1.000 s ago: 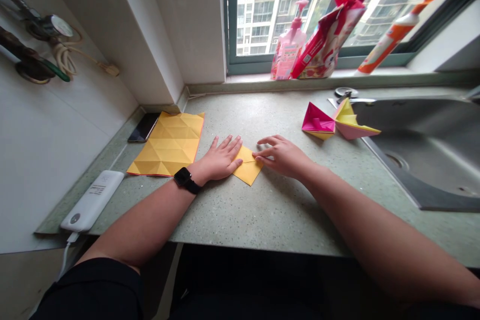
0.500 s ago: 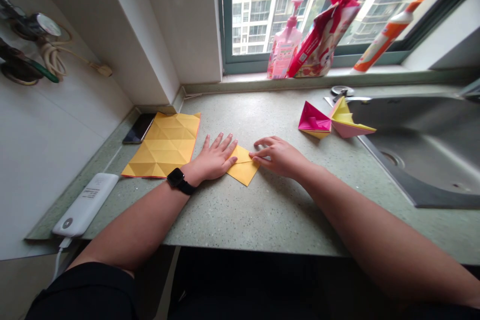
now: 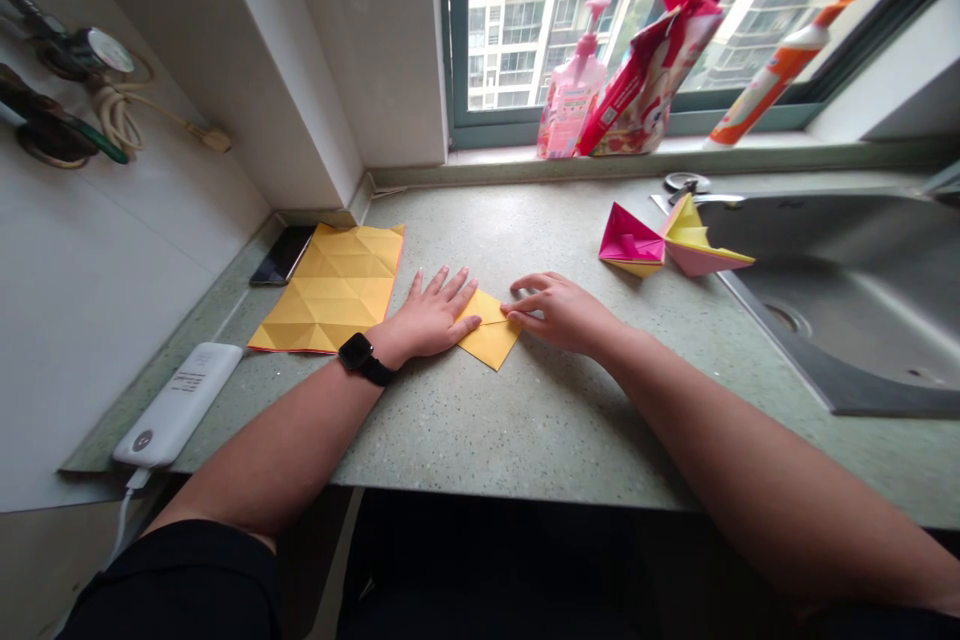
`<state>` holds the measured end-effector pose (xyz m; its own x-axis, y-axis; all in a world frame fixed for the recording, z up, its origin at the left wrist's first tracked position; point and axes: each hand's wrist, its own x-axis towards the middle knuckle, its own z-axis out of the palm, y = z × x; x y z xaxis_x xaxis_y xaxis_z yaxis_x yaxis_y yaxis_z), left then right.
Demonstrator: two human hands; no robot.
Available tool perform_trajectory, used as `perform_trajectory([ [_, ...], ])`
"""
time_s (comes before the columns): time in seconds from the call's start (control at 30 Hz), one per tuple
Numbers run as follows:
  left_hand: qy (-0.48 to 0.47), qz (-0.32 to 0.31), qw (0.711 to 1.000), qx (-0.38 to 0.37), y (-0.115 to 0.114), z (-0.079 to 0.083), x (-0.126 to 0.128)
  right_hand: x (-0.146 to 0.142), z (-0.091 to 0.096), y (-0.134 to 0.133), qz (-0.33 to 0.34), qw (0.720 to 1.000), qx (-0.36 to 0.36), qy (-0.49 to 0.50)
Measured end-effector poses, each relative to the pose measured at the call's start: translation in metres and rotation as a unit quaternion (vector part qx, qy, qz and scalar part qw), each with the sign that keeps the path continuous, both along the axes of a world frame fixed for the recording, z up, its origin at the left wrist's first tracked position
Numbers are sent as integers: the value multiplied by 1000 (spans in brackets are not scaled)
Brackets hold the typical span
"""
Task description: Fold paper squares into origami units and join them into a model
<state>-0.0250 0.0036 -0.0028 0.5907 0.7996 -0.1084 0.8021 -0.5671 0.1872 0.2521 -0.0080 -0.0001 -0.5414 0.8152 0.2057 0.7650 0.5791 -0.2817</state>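
A small folded yellow paper (image 3: 495, 344) lies flat on the counter, one corner toward me and a crease running across it. My left hand (image 3: 436, 314), with a black watch on its wrist, rests palm down with fingers spread, its thumb and fingers over the paper's left side. At the right corner, my right hand (image 3: 562, 311) has its thumb and index finger closed on the paper's edge, the other fingers curled above. Left of my left hand is a larger creased yellow sheet (image 3: 337, 285) with reddish edges.
Two folded paper shapes, one magenta (image 3: 631, 242) and one yellow and pink (image 3: 701, 245), stand near the steel sink (image 3: 817, 360). A phone (image 3: 282, 256) and a white power bank (image 3: 178, 404) lie at left. A pink pump bottle (image 3: 570, 105) stands on the windowsill.
The view has shifted slightly. Both hands and the small folded paper keep almost the same places on the counter.
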Motion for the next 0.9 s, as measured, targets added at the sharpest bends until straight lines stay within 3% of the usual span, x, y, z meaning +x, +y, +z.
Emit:
perform_trajectory([
  [0.13, 1, -2, 1000, 0, 0, 0, 0, -5, -5, 1, -4, 1000, 17, 21],
  [0.27, -1, -1, 1000, 1, 0, -2, 0, -17, -13, 3, -51, 997, 36, 36],
  [0.43, 8, 4, 1000, 0, -1, 0, 1, -26, -22, 7, -88, 996, -5, 12],
  [0.9, 37, 8, 999, -11, -6, 9, -1, -2, -31, 18, -82, 996, -34, 26],
])
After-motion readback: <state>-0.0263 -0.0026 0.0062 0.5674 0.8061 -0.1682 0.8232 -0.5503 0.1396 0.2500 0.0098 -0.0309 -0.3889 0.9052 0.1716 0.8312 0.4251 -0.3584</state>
